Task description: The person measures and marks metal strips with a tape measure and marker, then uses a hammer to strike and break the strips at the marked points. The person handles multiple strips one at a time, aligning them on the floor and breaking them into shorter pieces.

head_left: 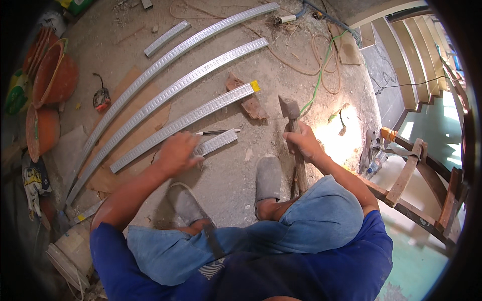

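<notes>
On a dusty concrete floor [231, 170] beside stairs [401, 50] | left hand [175, 152] pressed fingers-down on short ribbed metal strip [217, 141] | right hand [303, 143] closed around upright hammer [293, 135], handle gripped near the head

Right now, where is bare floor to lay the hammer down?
Bare concrete lies between the grey shoes and the brick piece, beside the hammer in the right hand. Crowded: metal strips by the left hand.
</notes>
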Motion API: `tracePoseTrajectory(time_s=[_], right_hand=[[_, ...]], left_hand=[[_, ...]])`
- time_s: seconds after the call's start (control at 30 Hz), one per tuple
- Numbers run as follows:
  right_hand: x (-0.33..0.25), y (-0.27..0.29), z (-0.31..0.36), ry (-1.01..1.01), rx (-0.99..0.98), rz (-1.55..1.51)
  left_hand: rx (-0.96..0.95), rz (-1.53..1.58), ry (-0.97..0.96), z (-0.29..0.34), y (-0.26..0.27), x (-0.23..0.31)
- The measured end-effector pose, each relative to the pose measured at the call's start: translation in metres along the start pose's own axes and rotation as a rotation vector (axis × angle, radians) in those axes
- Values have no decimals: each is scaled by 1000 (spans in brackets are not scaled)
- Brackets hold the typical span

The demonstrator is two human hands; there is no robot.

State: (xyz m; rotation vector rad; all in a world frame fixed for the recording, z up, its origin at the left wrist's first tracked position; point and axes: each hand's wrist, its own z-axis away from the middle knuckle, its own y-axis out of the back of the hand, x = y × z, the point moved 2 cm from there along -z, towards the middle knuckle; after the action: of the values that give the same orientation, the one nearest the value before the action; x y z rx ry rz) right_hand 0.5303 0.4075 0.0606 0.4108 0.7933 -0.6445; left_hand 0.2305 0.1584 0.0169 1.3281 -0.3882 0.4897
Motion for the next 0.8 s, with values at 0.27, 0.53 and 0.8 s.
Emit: tracePoseTrajectory(time_s=[0.27, 0.53, 0.8], right_hand=[[6, -6, 3, 94, -29, 129], [-33, 9, -17, 85, -30, -132], [-39, 19, -31, 50, -27, -183]], left_hand=[[-132, -106, -164, -3, -14, 12], [-15, -213, 200, -38, 14, -62], [-57, -49, 286, -4, 4, -75]])
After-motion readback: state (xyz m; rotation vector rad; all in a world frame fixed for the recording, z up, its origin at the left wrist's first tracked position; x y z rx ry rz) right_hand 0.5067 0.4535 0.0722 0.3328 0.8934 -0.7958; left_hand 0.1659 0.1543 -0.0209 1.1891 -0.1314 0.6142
